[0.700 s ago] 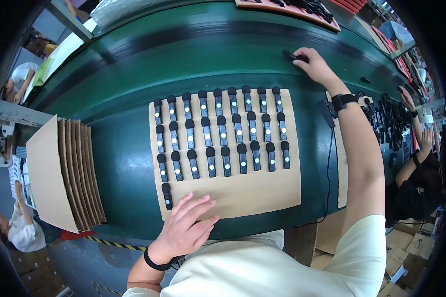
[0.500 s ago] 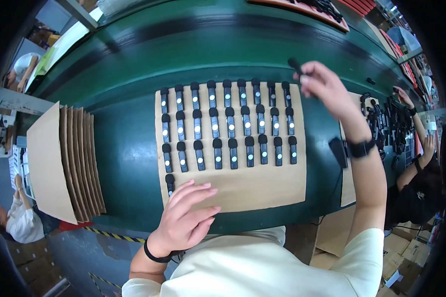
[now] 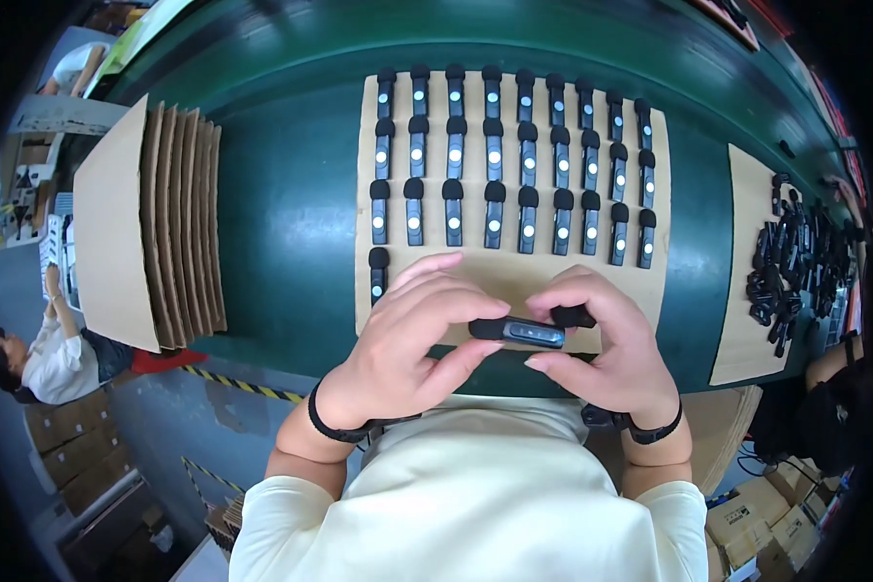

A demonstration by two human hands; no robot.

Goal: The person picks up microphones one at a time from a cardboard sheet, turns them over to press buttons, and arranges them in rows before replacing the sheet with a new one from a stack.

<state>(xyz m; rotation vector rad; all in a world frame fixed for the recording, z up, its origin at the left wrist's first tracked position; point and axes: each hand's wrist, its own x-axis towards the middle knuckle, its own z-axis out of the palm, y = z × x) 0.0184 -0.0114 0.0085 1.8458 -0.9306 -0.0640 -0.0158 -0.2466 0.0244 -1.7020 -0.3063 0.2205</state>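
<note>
Left fingers (image 3: 466, 307) pinched; right fingers (image 3: 584, 289) curled.

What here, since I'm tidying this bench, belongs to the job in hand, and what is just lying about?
Job, most likely:
held mic
black piece
rowed mics
sheet under them
parts pile
cardboard stack

Apparently lying about:
cartons
striped tape

Your green bench (image 3: 291, 194) carries a flat cardboard sheet (image 3: 509, 276), and you can place everything else by that sheet. On it lie black foam-tipped microphones (image 3: 494, 155), three rows of nine, with a single one starting a row nearer you. Left of the sheet, well apart, you have a cardboard stack (image 3: 116, 233). Right of it lies a second sheet (image 3: 735, 325) under a jumbled black pile (image 3: 791, 257); beyond to the right, a small black piece (image 3: 786, 148).
</note>
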